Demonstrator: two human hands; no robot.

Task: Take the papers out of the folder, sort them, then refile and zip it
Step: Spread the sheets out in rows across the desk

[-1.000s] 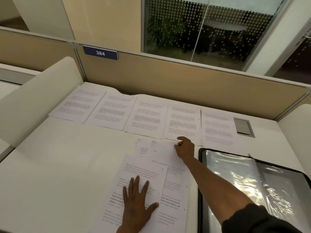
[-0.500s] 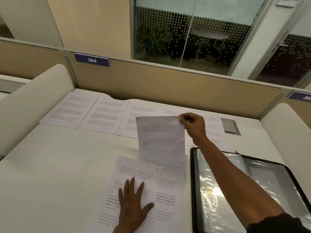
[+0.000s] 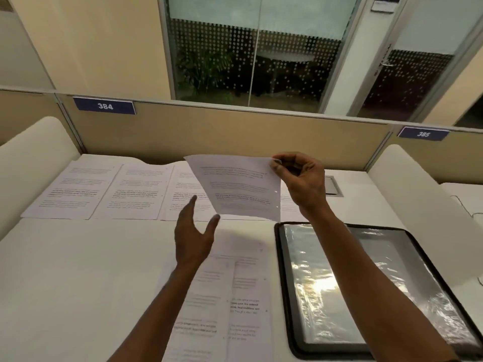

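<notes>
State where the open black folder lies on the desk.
In the head view, the open black folder lies on the desk's right side, beside the loose papers, below the right hand.

The tabletop (image 3: 78, 270) is white and smooth, and it is closed at the back by a beige partition. Along its far edge lies a row of printed sheets (image 3: 109, 192), side by side, with their long edges touching or almost touching; three are clearly visible on the left, and the rest of the row is partly hidden. Nearer to the front edge lies a loose pile of printed papers (image 3: 235, 304), overlapping each other. Just beside this pile, on the right, an open black folder (image 3: 285, 283) with shiny plastic sleeves lies flat. A small grey cable cover (image 3: 333, 185) is set into the surface near the back right.
</notes>
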